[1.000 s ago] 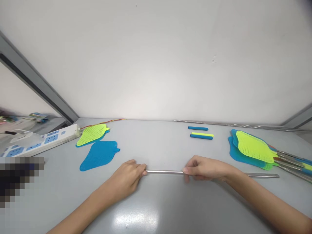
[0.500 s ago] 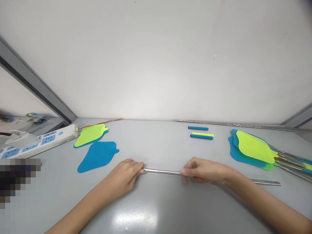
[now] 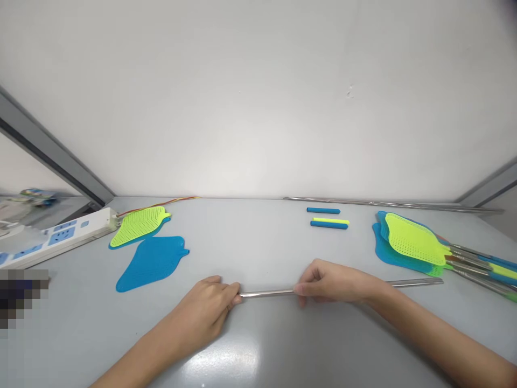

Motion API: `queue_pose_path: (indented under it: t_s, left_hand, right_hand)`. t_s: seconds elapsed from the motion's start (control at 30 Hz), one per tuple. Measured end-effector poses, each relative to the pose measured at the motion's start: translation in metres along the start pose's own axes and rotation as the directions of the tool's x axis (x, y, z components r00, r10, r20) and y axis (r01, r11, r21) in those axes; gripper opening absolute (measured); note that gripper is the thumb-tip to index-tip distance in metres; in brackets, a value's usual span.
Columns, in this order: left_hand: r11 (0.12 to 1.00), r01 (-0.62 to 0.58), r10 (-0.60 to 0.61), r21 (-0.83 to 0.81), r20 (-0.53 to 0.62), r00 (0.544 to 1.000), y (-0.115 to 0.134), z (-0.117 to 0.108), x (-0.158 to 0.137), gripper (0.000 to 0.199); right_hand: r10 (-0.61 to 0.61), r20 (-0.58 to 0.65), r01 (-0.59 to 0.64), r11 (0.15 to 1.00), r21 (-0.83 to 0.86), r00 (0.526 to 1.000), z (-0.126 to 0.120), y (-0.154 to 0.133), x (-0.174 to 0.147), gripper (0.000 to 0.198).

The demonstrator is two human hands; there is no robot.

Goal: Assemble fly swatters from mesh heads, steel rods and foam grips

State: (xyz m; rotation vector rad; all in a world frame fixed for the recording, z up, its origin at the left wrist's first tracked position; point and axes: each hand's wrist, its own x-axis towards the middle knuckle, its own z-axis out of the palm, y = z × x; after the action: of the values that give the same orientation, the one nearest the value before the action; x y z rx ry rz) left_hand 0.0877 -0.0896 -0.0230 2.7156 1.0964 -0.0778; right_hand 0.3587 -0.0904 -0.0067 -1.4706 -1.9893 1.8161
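Note:
A thin metal rod (image 3: 266, 293) spans the space between my hands, just over or on the grey table. My left hand (image 3: 212, 304) is closed round its left end, which the fingers hide. My right hand (image 3: 331, 281) pinches it between thumb and fingers near the middle, and the rod shows again beyond that wrist. To the left lie a blue fly swatter head (image 3: 153, 261) and a yellow-green swatter head (image 3: 141, 222) on top of another blue one. Two blue handle tubes, one of them (image 3: 323, 210) farther back, and a yellow tube (image 3: 331, 221) lie behind my right hand.
Fly swatters with metal shafts (image 3: 416, 240) are piled at the right. Several long metal rods (image 3: 379, 203) lie along the wall. A white power strip (image 3: 81, 231) with a plug and a red-yellow wire (image 3: 177, 200) sits at the left. A grey frame post (image 3: 56, 151) rises there.
The rod has tilted, its right end moving up and away and its left end coming slightly nearer. Both hands keep hold of it. The whole view has shifted slightly.

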Motion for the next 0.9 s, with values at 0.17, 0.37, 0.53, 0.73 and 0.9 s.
queue_pose_path:
  t_s: [0.17,0.37,0.53,0.73,0.9]
  left_hand:
    - [1.000,0.027,-0.027,-0.015,0.005,1.000,0.003,-0.001,0.001,0.030]
    - [0.987,0.082,-0.083,-0.135,0.001,0.997,0.000,-0.012,0.000,0.032]
    - [0.975,0.119,-0.123,-0.190,-0.008,0.992,-0.002,-0.022,-0.004,0.035]
    - [0.984,0.090,-0.097,-0.156,-0.036,0.995,-0.002,-0.022,-0.003,0.035]
    - [0.998,0.059,-0.058,0.013,-0.067,0.996,0.008,-0.021,0.002,0.030]
  right_hand:
    - [0.003,0.004,-0.003,0.999,0.034,1.000,0.000,0.000,0.000,0.042]
    - [0.037,0.034,-0.042,0.982,0.185,0.999,0.003,0.002,0.004,0.041]
    - [0.057,0.022,-0.061,0.972,0.227,0.998,0.008,0.001,0.006,0.042]
    - [0.047,0.021,-0.051,0.969,0.240,0.999,0.010,0.001,0.007,0.042]
    - [0.028,-0.005,-0.026,0.964,0.263,1.000,0.012,0.001,0.009,0.041]
